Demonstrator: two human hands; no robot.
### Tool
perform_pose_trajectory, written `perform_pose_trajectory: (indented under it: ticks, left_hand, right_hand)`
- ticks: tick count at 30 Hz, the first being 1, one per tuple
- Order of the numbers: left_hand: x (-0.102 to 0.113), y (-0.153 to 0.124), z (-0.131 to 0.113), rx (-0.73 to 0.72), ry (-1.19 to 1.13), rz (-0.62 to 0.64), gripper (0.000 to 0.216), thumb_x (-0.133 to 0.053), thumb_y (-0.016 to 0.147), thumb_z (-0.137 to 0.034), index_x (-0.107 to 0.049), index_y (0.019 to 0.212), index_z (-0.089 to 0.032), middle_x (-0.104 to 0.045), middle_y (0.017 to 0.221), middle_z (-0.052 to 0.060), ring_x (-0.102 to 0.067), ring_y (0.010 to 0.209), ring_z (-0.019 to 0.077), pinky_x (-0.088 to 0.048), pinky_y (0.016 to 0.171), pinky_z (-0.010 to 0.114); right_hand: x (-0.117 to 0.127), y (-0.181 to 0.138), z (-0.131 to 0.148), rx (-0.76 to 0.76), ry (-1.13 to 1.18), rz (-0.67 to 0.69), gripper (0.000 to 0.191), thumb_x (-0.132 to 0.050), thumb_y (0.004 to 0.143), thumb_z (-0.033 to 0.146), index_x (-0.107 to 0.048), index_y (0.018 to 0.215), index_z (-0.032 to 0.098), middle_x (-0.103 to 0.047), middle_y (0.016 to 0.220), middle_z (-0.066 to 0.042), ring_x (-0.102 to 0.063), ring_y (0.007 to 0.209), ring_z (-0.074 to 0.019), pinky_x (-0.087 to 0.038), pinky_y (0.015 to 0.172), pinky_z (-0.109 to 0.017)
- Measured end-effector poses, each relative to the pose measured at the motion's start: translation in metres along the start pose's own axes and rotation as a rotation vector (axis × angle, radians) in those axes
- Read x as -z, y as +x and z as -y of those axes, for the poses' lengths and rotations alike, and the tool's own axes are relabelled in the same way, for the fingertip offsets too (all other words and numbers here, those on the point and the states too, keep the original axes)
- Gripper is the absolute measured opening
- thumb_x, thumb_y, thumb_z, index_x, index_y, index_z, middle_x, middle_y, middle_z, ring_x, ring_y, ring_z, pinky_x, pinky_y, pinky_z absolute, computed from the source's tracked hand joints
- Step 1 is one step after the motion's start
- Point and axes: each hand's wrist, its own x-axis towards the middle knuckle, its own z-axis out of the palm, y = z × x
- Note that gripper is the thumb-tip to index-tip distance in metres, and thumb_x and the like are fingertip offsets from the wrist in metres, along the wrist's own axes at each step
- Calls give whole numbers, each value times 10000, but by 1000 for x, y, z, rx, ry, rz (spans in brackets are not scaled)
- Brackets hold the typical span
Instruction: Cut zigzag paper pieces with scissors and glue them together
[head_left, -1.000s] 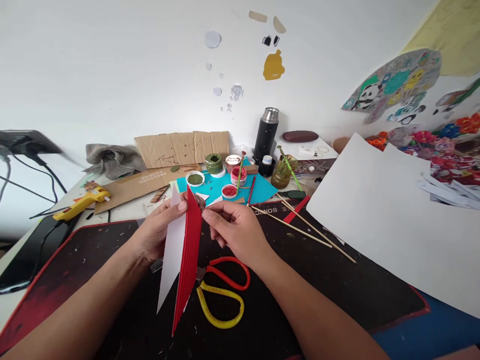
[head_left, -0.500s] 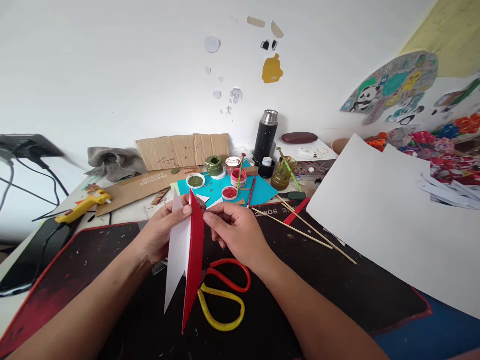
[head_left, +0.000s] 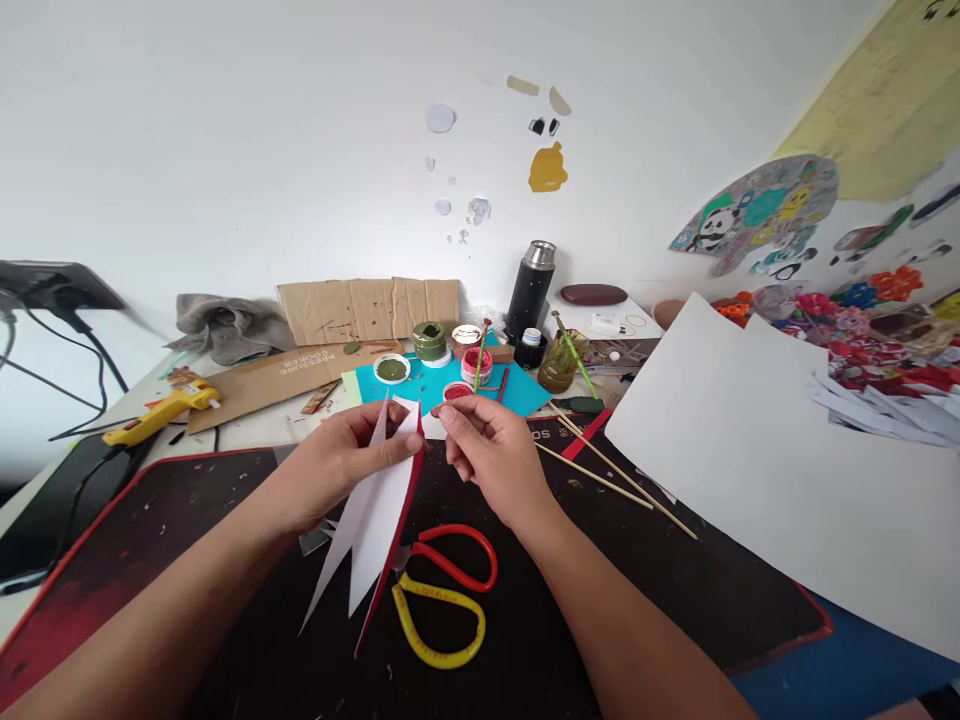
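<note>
My left hand [head_left: 337,465] grips a folded white paper card [head_left: 379,535] with a red outer face, thumb on the near leaf. The card stands on edge, its leaves spread apart at the bottom. Just to its right, clear of the red edge, my right hand [head_left: 491,455] is closed in a pinch; whatever is between its fingertips is too small to name. Under my hands on the black mat [head_left: 525,640] lie scissors [head_left: 442,610] with one red and one yellow handle, their blades mostly hidden behind the card.
Paint jars [head_left: 430,341] and lids stand on blue paper [head_left: 525,390] at the back, near a black thermos [head_left: 531,290]. Thin wooden sticks [head_left: 630,480] and a large white sheet [head_left: 757,470] lie right. A yellow glue gun [head_left: 169,408] rests left, by cardboard [head_left: 277,375].
My left hand has turned the card so more white inside shows and less red. My right fingertips have come away from the red face, and my view has tilted up slightly.
</note>
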Motion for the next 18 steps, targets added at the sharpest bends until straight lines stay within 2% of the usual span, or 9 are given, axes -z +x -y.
perform_pose_trajectory:
  ticks: [4, 9, 14, 18]
  left_hand:
    - [-3, -3, -2, -95, 230, 2, 329, -906, 760, -506, -714, 815, -245, -649, 752, -4, -591, 693, 217, -455, 587, 293]
    - [-5, -3, -7, -115, 337, -4, 385, -862, 758, -593, -698, 757, -244, -582, 713, -15, -526, 666, 204, -416, 586, 293]
    - [-4, -4, -5, -99, 420, -19, 351, -843, 763, -552, -697, 749, -233, -503, 703, -32, -438, 668, 183, -335, 582, 270]
    - [-4, -4, -2, -67, 430, 17, 308, -819, 785, -519, -702, 761, -235, -472, 679, -38, -401, 660, 182, -292, 573, 276]
  right_hand:
    - [2, 0, 0, -19, 10, 3, 383, -752, 942, 578, -760, 972, 196, -591, 630, 45, -465, 470, -93, -318, 439, -239]
    - [1, 0, 0, -36, 9, 19, 387, -749, 938, 583, -768, 968, 197, -585, 631, 43, -462, 471, -92, -289, 426, -235]
    - [0, 0, -3, -56, 15, 26, 358, -763, 932, 561, -738, 971, 206, -587, 619, 51, -459, 462, -90, -288, 427, -233]
    - [0, 1, -5, -62, 29, 25, 340, -781, 924, 536, -744, 978, 202, -570, 607, 61, -455, 461, -87, -287, 428, -229]
